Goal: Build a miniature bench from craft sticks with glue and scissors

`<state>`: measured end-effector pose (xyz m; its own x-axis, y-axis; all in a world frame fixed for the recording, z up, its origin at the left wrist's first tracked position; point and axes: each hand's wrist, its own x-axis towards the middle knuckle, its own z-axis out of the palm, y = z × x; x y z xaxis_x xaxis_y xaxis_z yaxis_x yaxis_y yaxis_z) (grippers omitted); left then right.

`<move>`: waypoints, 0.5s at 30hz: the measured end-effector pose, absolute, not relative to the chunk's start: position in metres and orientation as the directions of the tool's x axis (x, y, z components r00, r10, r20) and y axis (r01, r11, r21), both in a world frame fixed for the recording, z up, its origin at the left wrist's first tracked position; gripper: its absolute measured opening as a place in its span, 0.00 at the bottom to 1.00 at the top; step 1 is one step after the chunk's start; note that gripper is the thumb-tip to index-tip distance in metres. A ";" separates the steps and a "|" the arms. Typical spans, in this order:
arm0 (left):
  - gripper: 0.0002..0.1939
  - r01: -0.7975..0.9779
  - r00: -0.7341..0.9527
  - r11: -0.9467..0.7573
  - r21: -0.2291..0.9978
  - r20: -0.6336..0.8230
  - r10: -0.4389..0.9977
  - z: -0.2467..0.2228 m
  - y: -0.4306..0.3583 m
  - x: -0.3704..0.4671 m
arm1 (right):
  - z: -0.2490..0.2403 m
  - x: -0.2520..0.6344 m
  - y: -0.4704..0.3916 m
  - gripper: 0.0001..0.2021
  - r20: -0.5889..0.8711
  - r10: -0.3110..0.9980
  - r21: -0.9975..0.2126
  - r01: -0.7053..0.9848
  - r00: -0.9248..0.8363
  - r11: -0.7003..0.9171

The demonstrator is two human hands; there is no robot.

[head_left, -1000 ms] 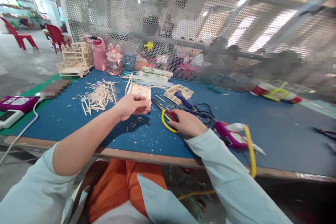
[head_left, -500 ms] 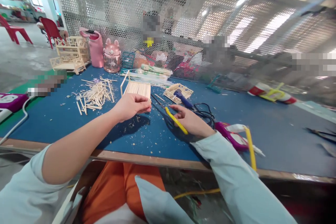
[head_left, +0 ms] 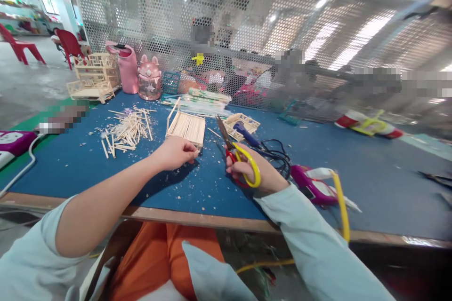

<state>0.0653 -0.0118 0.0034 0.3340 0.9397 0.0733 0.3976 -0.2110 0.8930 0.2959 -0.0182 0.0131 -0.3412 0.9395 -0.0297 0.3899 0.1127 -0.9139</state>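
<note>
My left hand (head_left: 178,153) is pinched closed at the near edge of a small wooden stick model (head_left: 187,128), a slatted flat panel with a thin upright frame on its left side. The fingertips cover part of that edge. In my right hand (head_left: 254,165) is a pair of scissors (head_left: 223,132) with one yellow and one red handle; its dark blades point up and away, just right of the model. A heap of cut wooden sticks (head_left: 132,130) lies left of the model. Behind the scissors rests another stick frame (head_left: 247,123), partly covered by a blue-handled tool (head_left: 246,133) with a black cord.
A pink bottle (head_left: 127,69), a clear pink jar (head_left: 149,80) and a finished-looking stick structure (head_left: 93,77) stand at the back left. Bagged sticks (head_left: 206,99) lie against the perforated screen (head_left: 141,19). A purple-and-white device (head_left: 312,186) sits right of my right wrist.
My right hand has turned the scissors, so their blades now point upward and both handles show. My left hand has lowered slightly and tilted the model, whose slats show more.
</note>
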 end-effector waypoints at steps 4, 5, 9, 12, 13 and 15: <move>0.06 0.208 0.301 -0.111 0.972 0.044 0.953 0.012 -0.016 0.070 | 0.012 0.292 -0.022 0.22 0.128 0.925 -0.845 0.448 -0.359 0.291; 0.06 0.122 0.309 -0.058 0.991 0.018 0.951 0.015 -0.017 0.071 | 0.013 0.291 -0.023 0.21 0.180 0.916 -0.797 0.493 -0.358 0.349; 0.03 -0.111 0.298 0.126 0.986 -0.088 0.951 0.026 -0.025 0.076 | 0.019 0.287 -0.029 0.17 0.267 0.885 -0.609 0.644 -0.382 0.462; 0.03 -0.170 0.283 0.204 0.964 -0.151 0.947 0.030 -0.028 0.075 | 0.025 0.284 -0.031 0.18 0.245 0.849 -0.606 0.609 -0.468 0.511; 0.03 -0.173 0.285 0.216 0.961 -0.161 0.945 0.030 -0.028 0.074 | 0.027 0.284 -0.030 0.18 0.234 0.834 -0.617 0.586 -0.500 0.525; 0.04 -0.151 0.295 0.218 0.964 -0.167 0.941 0.030 -0.027 0.072 | 0.032 0.284 -0.028 0.17 0.207 0.795 -0.660 0.518 -0.570 0.544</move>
